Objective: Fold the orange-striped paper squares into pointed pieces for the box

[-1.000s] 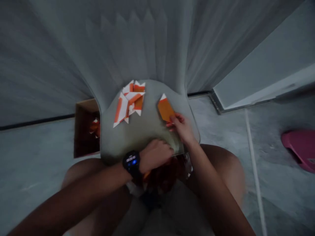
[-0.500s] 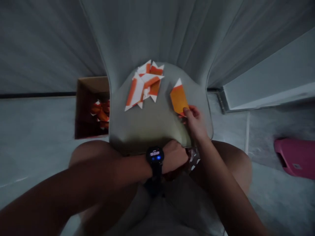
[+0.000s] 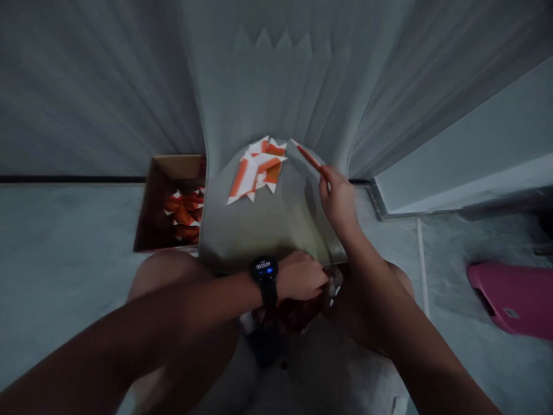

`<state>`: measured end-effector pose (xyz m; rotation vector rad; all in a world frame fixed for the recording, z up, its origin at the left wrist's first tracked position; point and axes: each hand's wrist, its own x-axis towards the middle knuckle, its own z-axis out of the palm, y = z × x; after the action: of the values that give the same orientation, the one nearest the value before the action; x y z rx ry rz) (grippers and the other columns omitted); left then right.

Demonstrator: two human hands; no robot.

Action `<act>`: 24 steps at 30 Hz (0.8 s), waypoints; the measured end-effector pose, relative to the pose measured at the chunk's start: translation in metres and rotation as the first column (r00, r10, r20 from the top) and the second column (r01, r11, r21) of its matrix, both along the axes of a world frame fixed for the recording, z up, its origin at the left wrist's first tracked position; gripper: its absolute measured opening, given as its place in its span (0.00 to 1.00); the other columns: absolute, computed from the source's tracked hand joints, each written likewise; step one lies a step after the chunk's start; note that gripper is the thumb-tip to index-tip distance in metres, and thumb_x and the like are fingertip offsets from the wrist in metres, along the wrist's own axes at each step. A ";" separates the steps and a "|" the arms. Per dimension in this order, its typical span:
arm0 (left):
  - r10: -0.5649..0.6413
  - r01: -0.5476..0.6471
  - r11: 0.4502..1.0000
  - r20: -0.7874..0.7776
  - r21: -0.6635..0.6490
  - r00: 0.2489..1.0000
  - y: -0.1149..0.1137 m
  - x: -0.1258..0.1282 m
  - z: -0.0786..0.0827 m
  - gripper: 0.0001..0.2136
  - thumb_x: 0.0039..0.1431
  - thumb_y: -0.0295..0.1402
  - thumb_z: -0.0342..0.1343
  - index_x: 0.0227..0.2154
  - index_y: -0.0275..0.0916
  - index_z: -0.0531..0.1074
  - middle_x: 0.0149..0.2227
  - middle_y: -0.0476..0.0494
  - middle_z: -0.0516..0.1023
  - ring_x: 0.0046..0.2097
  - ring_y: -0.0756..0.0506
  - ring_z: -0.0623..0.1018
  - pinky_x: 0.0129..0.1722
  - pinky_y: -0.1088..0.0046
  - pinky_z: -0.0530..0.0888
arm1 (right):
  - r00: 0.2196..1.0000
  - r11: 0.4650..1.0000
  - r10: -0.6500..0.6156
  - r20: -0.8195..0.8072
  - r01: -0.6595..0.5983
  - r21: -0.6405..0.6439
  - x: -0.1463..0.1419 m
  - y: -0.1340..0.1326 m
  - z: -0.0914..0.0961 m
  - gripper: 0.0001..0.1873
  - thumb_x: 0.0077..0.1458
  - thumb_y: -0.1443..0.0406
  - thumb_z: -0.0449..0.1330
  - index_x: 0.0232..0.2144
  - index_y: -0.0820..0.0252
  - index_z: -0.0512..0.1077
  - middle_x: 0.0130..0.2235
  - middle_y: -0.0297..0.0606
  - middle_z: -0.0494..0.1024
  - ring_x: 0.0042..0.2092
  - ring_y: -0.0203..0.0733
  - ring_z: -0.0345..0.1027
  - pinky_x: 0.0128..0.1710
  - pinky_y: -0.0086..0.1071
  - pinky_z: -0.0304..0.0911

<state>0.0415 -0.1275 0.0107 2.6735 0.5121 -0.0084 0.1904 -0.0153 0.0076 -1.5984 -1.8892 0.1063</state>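
Observation:
My right hand [image 3: 340, 199], at the chair's right side, pinches a folded orange-and-white paper piece [image 3: 309, 157], now seen almost edge-on. My left hand [image 3: 302, 275], below a wrist with a black watch [image 3: 264, 270], is closed at the edge of a shiny plastic bag [image 3: 334, 282] on my lap. Its fingertips are partly hidden, and the bag's dark red contents are dim. Several orange-and-white folded paper pieces [image 3: 244, 176] lie overlapping on the grey chair seat [image 3: 268, 225] in front of me.
Left of the chair, an open cardboard box [image 3: 149, 202] on the floor holds several orange-and-white folded papers [image 3: 185, 213]. A pink plastic object [image 3: 514, 297] stands on the floor at right. The chair's back [image 3: 276, 86] rises ahead, before a grey curtain [image 3: 95, 86].
My right hand has lifted and turned the folded paper piece from showing its flat orange face to nearly edge-on. The left hand stays at the bag. The view has shifted slightly.

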 end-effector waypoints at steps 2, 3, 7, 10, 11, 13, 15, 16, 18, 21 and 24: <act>0.020 -0.020 1.000 -0.017 0.005 1.000 -0.004 0.001 -0.008 0.08 0.61 0.35 0.57 0.31 0.38 0.79 0.33 0.42 0.83 0.35 0.43 0.79 0.30 0.66 0.65 | 0.989 0.996 0.010 0.146 0.002 -0.085 -0.003 0.015 -0.003 0.20 0.64 0.67 0.47 0.49 0.62 0.76 0.47 0.50 0.79 0.48 0.51 0.72 0.52 0.45 0.65; 0.031 -0.031 1.000 -0.015 0.004 0.999 -0.007 0.001 -0.013 0.08 0.61 0.34 0.57 0.31 0.38 0.79 0.33 0.42 0.83 0.35 0.43 0.79 0.31 0.66 0.65 | 0.982 0.992 0.003 0.189 0.021 -0.125 -0.007 0.021 -0.007 0.19 0.63 0.67 0.48 0.47 0.63 0.76 0.46 0.51 0.79 0.47 0.52 0.72 0.51 0.45 0.65; 0.056 -0.056 0.998 0.008 0.016 0.998 -0.025 0.005 -0.025 0.07 0.62 0.30 0.55 0.34 0.37 0.78 0.35 0.41 0.82 0.36 0.42 0.78 0.39 0.60 0.67 | 0.970 0.976 -0.068 0.233 0.113 -0.186 -0.021 0.031 -0.033 0.22 0.60 0.60 0.56 0.53 0.68 0.71 0.54 0.58 0.72 0.52 0.59 0.67 0.52 0.50 0.63; 0.052 -0.050 0.998 -0.039 0.047 0.998 -0.035 0.008 -0.028 0.06 0.60 0.27 0.56 0.33 0.38 0.78 0.38 0.41 0.82 0.41 0.41 0.78 0.47 0.56 0.66 | 0.972 0.973 -0.089 0.217 0.131 -0.190 -0.029 0.036 -0.044 0.31 0.59 0.56 0.59 0.59 0.70 0.64 0.57 0.60 0.69 0.56 0.61 0.63 0.55 0.53 0.60; 0.047 -0.044 0.998 -0.057 0.050 0.997 -0.036 0.008 -0.028 0.06 0.59 0.27 0.56 0.33 0.39 0.78 0.39 0.41 0.82 0.42 0.41 0.77 0.47 0.57 0.66 | 0.973 0.972 -0.091 0.211 0.133 -0.194 -0.030 0.038 -0.044 0.31 0.60 0.57 0.58 0.60 0.70 0.63 0.56 0.60 0.70 0.56 0.61 0.63 0.56 0.53 0.60; 0.029 -0.027 0.999 -0.080 0.021 0.996 -0.031 0.007 -0.025 0.05 0.60 0.28 0.56 0.32 0.39 0.78 0.38 0.41 0.82 0.40 0.43 0.78 0.45 0.60 0.67 | 0.977 0.969 -0.093 0.190 0.133 -0.209 -0.031 0.040 -0.041 0.28 0.61 0.60 0.55 0.60 0.70 0.64 0.55 0.59 0.72 0.56 0.59 0.64 0.56 0.52 0.60; 0.000 -0.005 0.998 -0.076 -0.063 0.997 -0.018 0.004 -0.016 0.07 0.61 0.34 0.57 0.32 0.39 0.78 0.34 0.43 0.82 0.36 0.44 0.78 0.39 0.63 0.68 | 0.987 0.967 -0.089 0.130 0.117 -0.226 -0.029 0.039 -0.037 0.27 0.60 0.63 0.54 0.61 0.68 0.64 0.54 0.58 0.73 0.55 0.58 0.66 0.56 0.50 0.61; 0.000 -0.007 0.993 -0.063 -0.116 0.998 -0.008 0.001 -0.011 0.08 0.61 0.37 0.57 0.33 0.40 0.78 0.33 0.45 0.82 0.34 0.44 0.79 0.36 0.66 0.68 | 0.994 0.968 -0.082 0.079 0.098 -0.231 -0.027 0.038 -0.035 0.28 0.59 0.64 0.55 0.61 0.67 0.64 0.54 0.57 0.74 0.55 0.57 0.67 0.56 0.50 0.62; 0.074 -0.075 0.980 -0.013 -0.183 0.997 0.015 -0.005 0.002 0.10 0.61 0.41 0.57 0.35 0.41 0.78 0.33 0.46 0.82 0.34 0.44 0.80 0.31 0.68 0.68 | 0.995 0.972 -0.080 -0.066 0.063 -0.226 -0.022 0.036 -0.034 0.30 0.57 0.63 0.57 0.61 0.65 0.64 0.55 0.55 0.74 0.55 0.57 0.68 0.56 0.51 0.63; 0.357 -0.345 0.926 0.055 -0.153 0.933 0.053 -0.016 0.017 0.09 0.64 0.38 0.53 0.35 0.41 0.76 0.35 0.44 0.82 0.36 0.43 0.80 0.33 0.69 0.69 | 0.933 0.975 -0.112 -0.342 0.037 -0.220 -0.013 0.035 -0.036 0.33 0.53 0.59 0.61 0.60 0.62 0.65 0.57 0.53 0.73 0.56 0.57 0.68 0.57 0.53 0.63; 0.658 -0.647 0.753 0.152 -0.117 0.738 0.088 -0.026 0.021 0.10 0.67 0.36 0.50 0.39 0.38 0.75 0.37 0.39 0.81 0.38 0.41 0.80 0.37 0.66 0.71 | 0.772 0.972 -0.127 -0.623 -0.029 -0.234 -0.008 0.031 -0.035 0.37 0.50 0.55 0.65 0.60 0.59 0.65 0.55 0.49 0.74 0.54 0.53 0.71 0.53 0.50 0.67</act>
<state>0.0153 -0.0391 0.0316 2.2590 1.3377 0.4198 0.1824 0.0153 -0.0274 -1.4962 -1.3262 0.7770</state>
